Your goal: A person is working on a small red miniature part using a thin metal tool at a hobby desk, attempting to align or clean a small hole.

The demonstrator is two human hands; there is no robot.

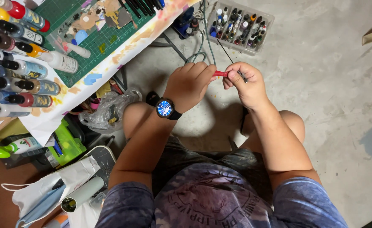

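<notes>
Floor: bare grey concrete floor [329,84], mottled, with a darker blue-grey patch at the right edge.
On the floor, top: a clear plastic box [240,27] of small paint bottles, with cables [200,46] running just beside it.
On the floor, left: a crumpled clear plastic bag [108,112], a green case [70,145] and a white bag [53,190] under the table's edge.
Table: a paint-stained white table [122,55] at upper left, on folding metal legs.
On the table: a green cutting mat [97,40] with cut paper shapes, and rows of paint bottles [15,63] lying along its left side.
</notes>
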